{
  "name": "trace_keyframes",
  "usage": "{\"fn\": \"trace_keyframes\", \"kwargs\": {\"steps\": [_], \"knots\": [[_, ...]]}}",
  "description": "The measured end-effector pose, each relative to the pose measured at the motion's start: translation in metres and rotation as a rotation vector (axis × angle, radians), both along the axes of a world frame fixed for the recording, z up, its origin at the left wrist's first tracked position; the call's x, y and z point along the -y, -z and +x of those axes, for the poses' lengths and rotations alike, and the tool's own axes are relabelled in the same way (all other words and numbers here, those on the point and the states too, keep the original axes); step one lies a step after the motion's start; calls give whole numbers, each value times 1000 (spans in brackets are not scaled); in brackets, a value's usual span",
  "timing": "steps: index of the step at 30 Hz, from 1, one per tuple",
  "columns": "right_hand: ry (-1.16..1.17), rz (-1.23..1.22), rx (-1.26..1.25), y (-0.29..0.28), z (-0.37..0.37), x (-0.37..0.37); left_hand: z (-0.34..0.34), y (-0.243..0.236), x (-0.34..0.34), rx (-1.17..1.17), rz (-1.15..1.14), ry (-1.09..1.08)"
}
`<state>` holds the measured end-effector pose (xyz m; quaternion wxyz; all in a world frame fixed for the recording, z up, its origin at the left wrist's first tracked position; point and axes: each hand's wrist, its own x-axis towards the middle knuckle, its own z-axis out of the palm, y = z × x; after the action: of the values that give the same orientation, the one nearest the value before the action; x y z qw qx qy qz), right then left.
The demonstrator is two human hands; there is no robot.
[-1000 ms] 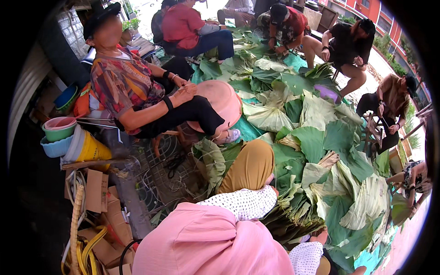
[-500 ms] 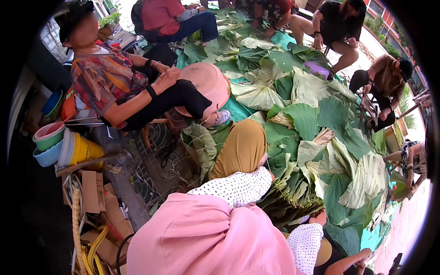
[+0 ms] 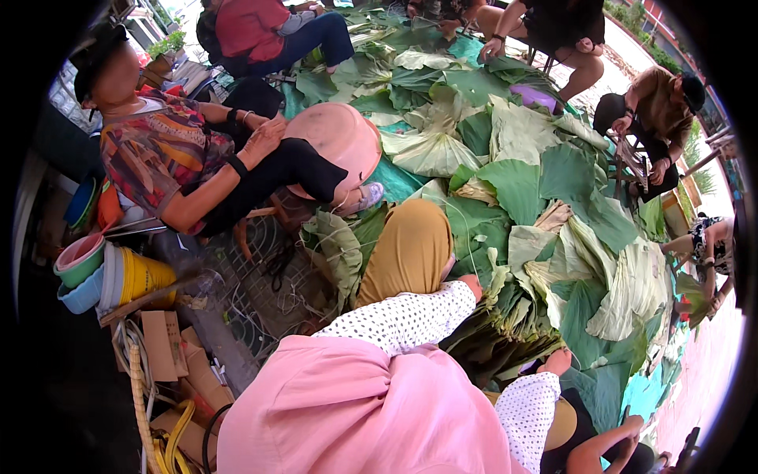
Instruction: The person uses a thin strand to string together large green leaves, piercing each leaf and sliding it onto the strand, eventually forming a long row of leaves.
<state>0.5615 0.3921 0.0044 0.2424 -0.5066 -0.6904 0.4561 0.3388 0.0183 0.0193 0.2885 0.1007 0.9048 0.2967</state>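
Observation:
A thick bundle of folded lotus leaves (image 3: 505, 340) lies in front of my knees, between my hands. My left hand (image 3: 471, 286), at the end of a dotted white sleeve, is closed at its far left edge. A thin pale string (image 3: 472, 246) arcs up over the leaves from it. On the near right of the bundle my right hand (image 3: 558, 361) is also closed, and a bit of the string shows beside its fingers. The fingertips of both hands are partly hidden.
Large lotus leaves (image 3: 517, 189) cover a green sheet ahead. A seated person (image 3: 174, 150) at the left is beside a pink basin (image 3: 335, 142). Several others sit around the leaves. Yellow buckets (image 3: 146, 276) and cardboard (image 3: 162, 340) stand at the left.
Both hands have risen slightly away from the bundle and show more plainly. The pale string now stands out, arcing from my left hand. The view has shifted a little.

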Motion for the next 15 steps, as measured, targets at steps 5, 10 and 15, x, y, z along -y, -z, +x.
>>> {"fn": "trace_keyframes", "kwargs": {"steps": [5,10,15], "knots": [[-104,-124,-158,-34,-57,50,-44,-57,5,-20,268,-329],[-237,-220,-456,-168,-116,90,-91,-75,5,-149,522,-382],[-370,-242,-537,-264,-179,131,-172,-132,22,-109,776,-507]]}}
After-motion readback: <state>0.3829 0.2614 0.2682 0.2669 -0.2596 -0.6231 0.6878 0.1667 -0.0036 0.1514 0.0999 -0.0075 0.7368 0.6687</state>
